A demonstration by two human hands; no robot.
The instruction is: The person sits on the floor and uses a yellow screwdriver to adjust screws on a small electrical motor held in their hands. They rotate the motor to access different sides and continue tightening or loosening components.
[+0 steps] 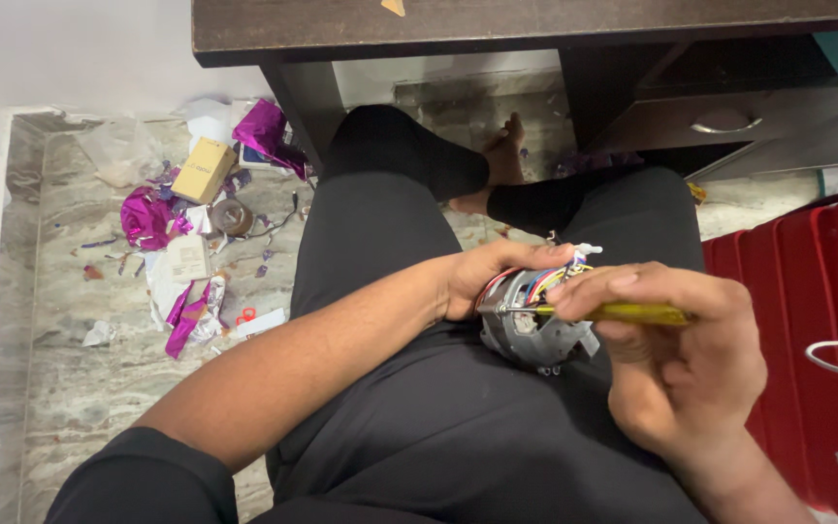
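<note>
Overhead, a dark wooden counter spanned the top, and purple foil scraps littered the marble floor. On the lap rested a round grey metal motor with coloured wires, the left hand wrapped around it. The right hand was clamped on a yellow-handled screwdriver touching the motor.

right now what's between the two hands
In the head view, a grey metal motor with coloured wires sits between the left hand and right hand, resting on the lap.
</note>
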